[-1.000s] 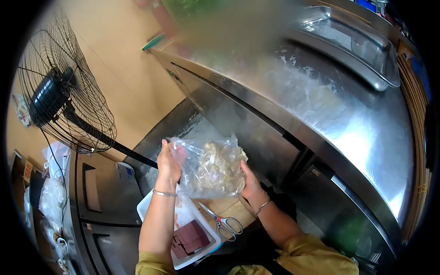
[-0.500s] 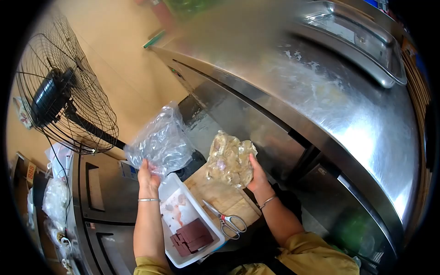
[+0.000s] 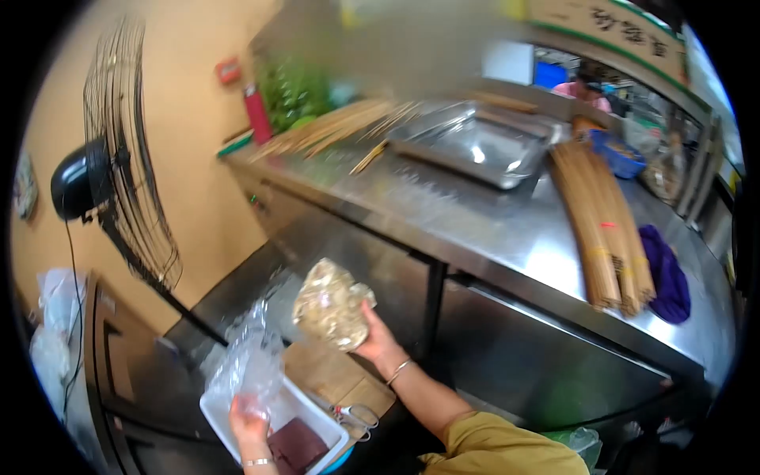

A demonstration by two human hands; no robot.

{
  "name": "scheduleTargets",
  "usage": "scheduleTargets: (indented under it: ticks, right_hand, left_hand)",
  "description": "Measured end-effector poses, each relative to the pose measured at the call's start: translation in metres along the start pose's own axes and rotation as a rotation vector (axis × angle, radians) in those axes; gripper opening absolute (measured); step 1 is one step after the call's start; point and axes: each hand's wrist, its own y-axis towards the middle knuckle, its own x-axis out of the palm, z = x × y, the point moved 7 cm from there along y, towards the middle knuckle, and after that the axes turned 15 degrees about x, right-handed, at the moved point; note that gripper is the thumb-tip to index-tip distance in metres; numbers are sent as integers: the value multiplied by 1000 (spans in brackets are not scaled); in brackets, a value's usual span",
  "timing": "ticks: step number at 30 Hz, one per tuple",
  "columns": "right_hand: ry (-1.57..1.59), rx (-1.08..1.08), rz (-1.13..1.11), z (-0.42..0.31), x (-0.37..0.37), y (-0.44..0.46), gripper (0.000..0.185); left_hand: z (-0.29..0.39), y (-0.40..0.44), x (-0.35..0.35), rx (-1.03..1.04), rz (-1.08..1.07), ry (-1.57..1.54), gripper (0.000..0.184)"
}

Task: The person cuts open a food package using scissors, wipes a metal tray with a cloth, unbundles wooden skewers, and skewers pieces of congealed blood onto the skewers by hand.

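Clump (image 3: 324,307) and bag (image 3: 248,350) are apart, one in each of our hands, with the pale brown clump held up near the far side of the board (image 3: 340,376). To hold it well, we judge, our right hand (image 3: 378,339) should bear the weight from beneath and pinch only lightly at the edge, since the clump looks soft, lumpy and liable to shed pieces. A level wrist should serve us better than a tilted one, and the loose film is less apt to snag if our left hand (image 3: 249,425) holds it well to the side, clear of the block (image 3: 298,445) in the tub (image 3: 215,412). Our right thumb presses on the clump's edge nearest the wrist, so the hand is clamped there; the other fingers are hidden, and we cannot tell how far they spread. Most of the clump juts past the thumb tip, away to the left. Our left fingers are closed on the bag's near end, over the tub, though blur hides their exact set. Scissors (image 3: 345,412) lie beside the tub.
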Motion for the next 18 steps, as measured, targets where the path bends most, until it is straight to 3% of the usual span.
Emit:
scheduleTargets:
  ticks: [3,5,12,18]
  right_hand:
    - [-58,-68,47,1,51,-5,43]
    - [-77,-87,31,4,90,-14,43]
    - [-174,-223,-68,7,263,-53,44]
    - [-249,-422,-228,-86,364,-75,52]
  left_hand:
    - [-2,-7,-12,-9,-82,-29,19]
    - [-1,-16,-24,62,24,-41,19]
    - [22,-56,6,48,17,-142,19]
    - [14,-51,6,-85,0,-336,19]
